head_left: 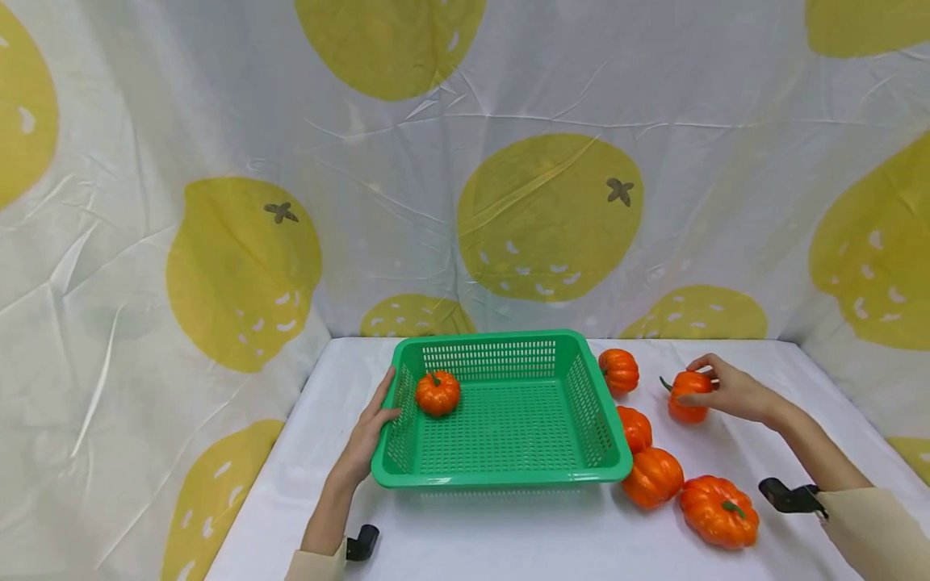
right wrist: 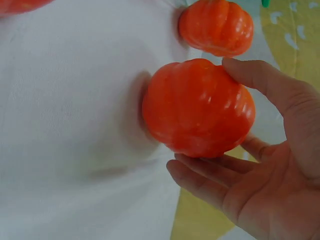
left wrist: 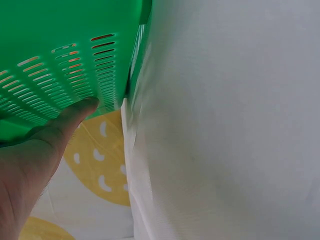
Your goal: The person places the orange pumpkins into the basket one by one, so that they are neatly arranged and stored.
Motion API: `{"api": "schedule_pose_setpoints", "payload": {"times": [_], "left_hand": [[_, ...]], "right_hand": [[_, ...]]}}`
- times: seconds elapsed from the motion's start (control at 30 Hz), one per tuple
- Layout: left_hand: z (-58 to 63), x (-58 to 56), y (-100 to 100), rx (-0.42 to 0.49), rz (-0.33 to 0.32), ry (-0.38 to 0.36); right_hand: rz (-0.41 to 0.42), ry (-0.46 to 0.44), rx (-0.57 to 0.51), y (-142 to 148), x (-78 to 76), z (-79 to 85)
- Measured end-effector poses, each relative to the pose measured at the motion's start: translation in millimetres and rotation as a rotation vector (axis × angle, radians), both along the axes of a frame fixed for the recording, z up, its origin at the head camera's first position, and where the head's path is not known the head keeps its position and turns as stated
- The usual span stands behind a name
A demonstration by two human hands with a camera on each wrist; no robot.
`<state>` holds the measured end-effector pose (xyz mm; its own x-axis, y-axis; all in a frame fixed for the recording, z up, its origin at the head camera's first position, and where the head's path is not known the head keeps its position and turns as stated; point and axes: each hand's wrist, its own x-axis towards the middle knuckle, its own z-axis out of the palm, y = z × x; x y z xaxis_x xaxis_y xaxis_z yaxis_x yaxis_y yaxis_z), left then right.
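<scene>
My left hand (head_left: 363, 436) holds the left rim of a green plastic basket (head_left: 501, 481); in the left wrist view its thumb (left wrist: 75, 116) lies against the slotted wall, and the other fingers are mostly hidden. One small orange pumpkin (head_left: 438, 394) sits inside, near the basket's left end. Over on the right, my right hand (head_left: 737, 393) grips another glossy orange pumpkin (right wrist: 197, 107) with a thin green stem. Its thumb is on one side and the fingers curve round the other. Whether this pumpkin is raised off the cloth I cannot tell.
Several more orange pumpkins lie along the basket's right side: one at the back (head_left: 619, 371), two by the front corner, and a flatter one (head_left: 719, 512) nearer me. White cloth (head_left: 508, 537) covers the table. A lemon-print curtain (head_left: 407, 202) hangs behind and at both sides.
</scene>
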<state>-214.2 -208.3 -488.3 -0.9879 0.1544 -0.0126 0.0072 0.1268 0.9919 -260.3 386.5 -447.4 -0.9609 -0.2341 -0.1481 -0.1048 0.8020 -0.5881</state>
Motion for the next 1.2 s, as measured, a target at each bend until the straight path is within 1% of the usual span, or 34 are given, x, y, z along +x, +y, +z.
{"api": "schedule_pose_setpoints", "payload": {"times": [0.13,0.3,0.37,0.47,0.57,0.77,0.97,1.07,1.2], "left_hand": [[0.6,0.2,0.0,0.003,-0.005,0.0],[0.1,0.0,0.3,0.006,-0.006,-0.003],[0.0,0.0,0.2,0.0,-0.007,-0.005],[0.5,0.4,-0.2,-0.005,-0.004,-0.004],[0.6,0.4,-0.6,-0.005,-0.001,-0.003],[-0.4,-0.1,0.3,-0.001,-0.005,-0.004],[0.2,0.4,1.2,0.009,-0.008,-0.005],[0.7,0.0,0.4,0.008,-0.008,-0.005],[0.9,-0.9,-0.6,-0.001,-0.011,-0.007]], "right_hand": [[0.024,0.01,0.002,8.8,4.6,-1.6],[0.065,0.067,0.036,19.2,11.6,-3.1],[0.052,0.086,0.04,20.6,12.7,-4.5],[0.013,0.109,0.017,17.9,11.3,-8.1],[0.005,0.124,-0.018,12.9,8.7,-12.8],[0.032,0.123,-0.037,11.4,8.8,-16.6],[0.029,0.131,-0.02,24.4,17.3,-20.2],[0.027,0.115,-0.009,31.2,22.2,-23.3],[0.03,0.087,-0.025,36.8,28.7,-29.8]]}}
